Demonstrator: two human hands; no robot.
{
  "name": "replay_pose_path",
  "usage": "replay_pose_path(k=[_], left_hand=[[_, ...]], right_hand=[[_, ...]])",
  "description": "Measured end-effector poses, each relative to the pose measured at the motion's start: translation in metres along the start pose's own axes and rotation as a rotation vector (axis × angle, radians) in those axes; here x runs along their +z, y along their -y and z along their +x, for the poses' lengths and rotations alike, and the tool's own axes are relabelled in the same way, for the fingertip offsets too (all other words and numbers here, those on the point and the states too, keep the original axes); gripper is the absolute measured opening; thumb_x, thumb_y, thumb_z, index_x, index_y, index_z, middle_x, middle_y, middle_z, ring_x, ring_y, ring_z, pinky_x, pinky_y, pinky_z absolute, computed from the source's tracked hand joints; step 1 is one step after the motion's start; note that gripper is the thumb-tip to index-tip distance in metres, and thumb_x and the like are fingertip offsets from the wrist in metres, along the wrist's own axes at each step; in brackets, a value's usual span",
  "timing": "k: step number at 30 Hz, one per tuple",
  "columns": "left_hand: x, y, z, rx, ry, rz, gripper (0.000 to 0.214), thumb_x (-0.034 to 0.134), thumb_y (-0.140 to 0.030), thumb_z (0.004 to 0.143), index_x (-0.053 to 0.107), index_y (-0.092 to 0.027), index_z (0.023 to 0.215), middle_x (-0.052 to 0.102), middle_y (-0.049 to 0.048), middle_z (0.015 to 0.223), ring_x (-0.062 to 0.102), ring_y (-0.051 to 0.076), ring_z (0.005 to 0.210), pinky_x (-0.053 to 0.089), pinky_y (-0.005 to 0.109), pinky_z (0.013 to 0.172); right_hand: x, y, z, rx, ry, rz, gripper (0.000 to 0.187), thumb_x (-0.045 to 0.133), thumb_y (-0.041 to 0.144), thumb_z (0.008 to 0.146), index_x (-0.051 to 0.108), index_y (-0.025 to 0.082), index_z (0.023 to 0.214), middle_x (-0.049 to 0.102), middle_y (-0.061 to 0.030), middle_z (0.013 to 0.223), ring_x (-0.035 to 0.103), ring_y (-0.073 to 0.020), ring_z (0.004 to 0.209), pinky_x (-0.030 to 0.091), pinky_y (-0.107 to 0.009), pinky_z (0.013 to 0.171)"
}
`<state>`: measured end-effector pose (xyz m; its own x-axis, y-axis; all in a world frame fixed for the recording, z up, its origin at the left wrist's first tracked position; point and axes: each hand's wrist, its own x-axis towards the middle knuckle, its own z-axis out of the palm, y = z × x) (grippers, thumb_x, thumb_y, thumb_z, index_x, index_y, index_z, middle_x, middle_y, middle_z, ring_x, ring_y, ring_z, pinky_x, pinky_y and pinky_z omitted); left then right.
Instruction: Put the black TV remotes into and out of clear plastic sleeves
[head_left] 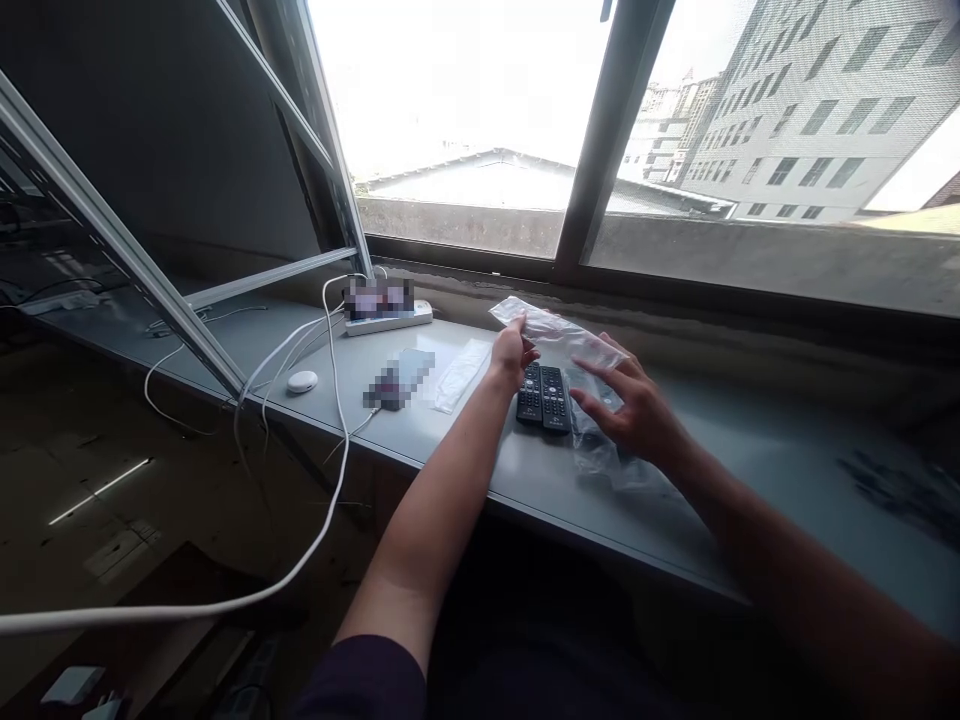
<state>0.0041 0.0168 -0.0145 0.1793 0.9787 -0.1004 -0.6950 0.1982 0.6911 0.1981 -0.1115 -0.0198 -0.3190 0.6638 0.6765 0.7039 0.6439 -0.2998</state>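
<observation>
Left hand (511, 352): pinching clear, crinkled plastic bag (559, 335)
Right hand (634, 400): spread at bag's right end
Black oblong plastic remote controls (554, 400): centre frame, unbagged
Progress: bag handling unfinished, I judge

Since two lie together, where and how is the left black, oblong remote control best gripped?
Probably pinch its near end, from your side, thumb above: the left remote control lies flat close beside the right black, oblong remote control, that end uncovered.
</observation>
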Motion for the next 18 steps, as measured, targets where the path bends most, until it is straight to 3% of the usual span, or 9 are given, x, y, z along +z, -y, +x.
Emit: replay_pose_path(k=[7,13,18], left_hand=[[0.0006,-0.0005,-0.0054,0.039,0.154,0.130,0.037,0.055,-0.040,0.115,0.085,-0.020,0.123,0.086,0.0111,0.128,0.077,0.014,0.084,0.038,0.017,0.047],[-0.0006,-0.0005,-0.0005,0.036,0.127,0.115,0.039,0.053,-0.040,0.115,0.086,-0.018,0.117,0.086,0.0121,0.129,0.074,0.012,0.077,0.037,0.017,0.043],[-0.0028,0.0008,0.0024,0.021,0.100,0.110,0.041,0.050,-0.039,0.116,0.084,-0.017,0.120,0.086,0.0132,0.124,0.069,0.010,0.067,0.039,0.015,0.042]], right_hand=[[0.0023,-0.0055,-0.0007,0.025,0.055,0.018,0.066,0.074,0.051,0.108,0.066,0.023,0.167,0.063,-0.0160,0.169,0.045,-0.0418,0.169,0.045,-0.064,0.134],[0.0001,-0.0074,-0.0002,-0.007,0.091,0.055,0.053,0.077,0.051,0.107,0.080,0.023,0.152,0.057,-0.0156,0.176,0.034,-0.0404,0.174,0.046,-0.062,0.134],[-0.0016,-0.0055,0.0002,-0.024,0.043,0.060,0.053,0.078,0.051,0.107,0.079,0.025,0.154,0.064,-0.0151,0.169,0.040,-0.0397,0.172,0.048,-0.061,0.133]])
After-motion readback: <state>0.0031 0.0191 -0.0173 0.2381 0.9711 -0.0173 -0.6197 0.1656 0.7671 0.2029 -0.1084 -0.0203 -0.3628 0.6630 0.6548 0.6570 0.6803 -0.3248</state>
